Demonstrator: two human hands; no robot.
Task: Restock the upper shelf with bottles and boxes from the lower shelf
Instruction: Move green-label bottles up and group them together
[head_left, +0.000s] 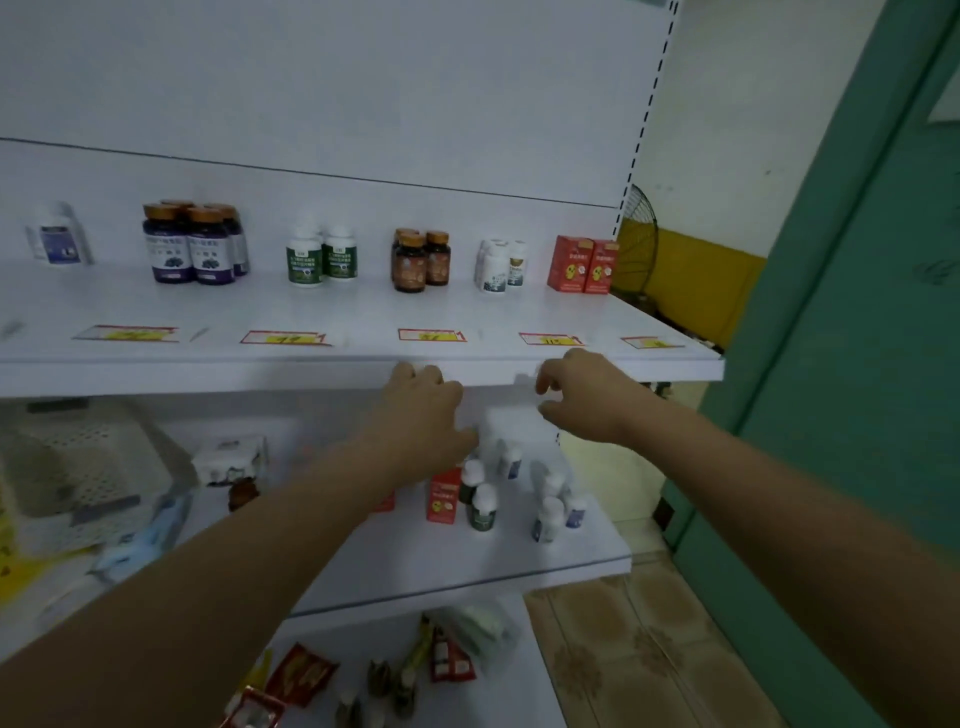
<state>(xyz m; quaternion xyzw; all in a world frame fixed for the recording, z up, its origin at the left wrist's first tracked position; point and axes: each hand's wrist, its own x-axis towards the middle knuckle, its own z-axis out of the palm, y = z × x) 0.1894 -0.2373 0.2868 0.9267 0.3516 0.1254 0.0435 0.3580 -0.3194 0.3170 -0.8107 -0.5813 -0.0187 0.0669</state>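
Hands reach below upper shelf (363, 312), over bottles (483, 512) on lower shelf (415, 561).
L hand (423, 410), R hand (584, 397): fingers curled; blurred, can't tell if gripping.

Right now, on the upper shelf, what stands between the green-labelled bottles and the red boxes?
In the head view, two groups stand there: brown bottles nearer the green-labelled bottles, then small white bottles beside the red boxes.
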